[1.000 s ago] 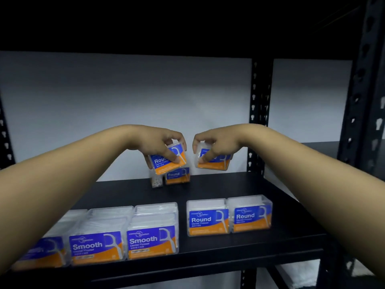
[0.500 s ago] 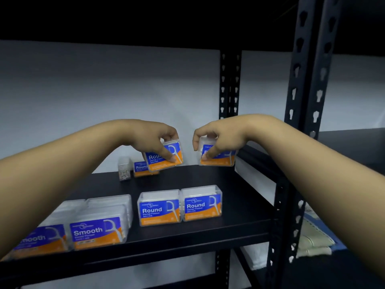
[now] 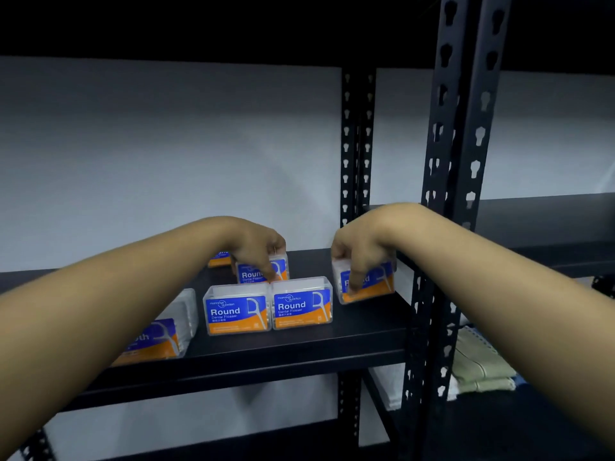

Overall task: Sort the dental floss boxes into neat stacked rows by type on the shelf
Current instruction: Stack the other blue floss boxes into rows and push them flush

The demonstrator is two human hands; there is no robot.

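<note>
left hand (image 3: pixel 258 249) and right hand (image 3: pixel 357 252) each grip a round box (image 3: pixel 263 269), (image 3: pixel 367 282), fingers curled over it, just behind and beside the front round pair (image 3: pixel 268 307); placing step, next calls for aligned set-down.

On the black shelf (image 3: pixel 299 347), the left hand (image 3: pixel 256 244) holds a Round floss box (image 3: pixel 263 271) behind two front boxes (image 3: pixel 269 306); the right hand (image 3: pixel 359 251) grips another box (image 3: pixel 369 284), seemingly just above the shelf.

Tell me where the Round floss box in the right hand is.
In the head view, the clear plastic Round floss box in the right hand sits low at the black shelf's right end, beside the upright post.
</note>
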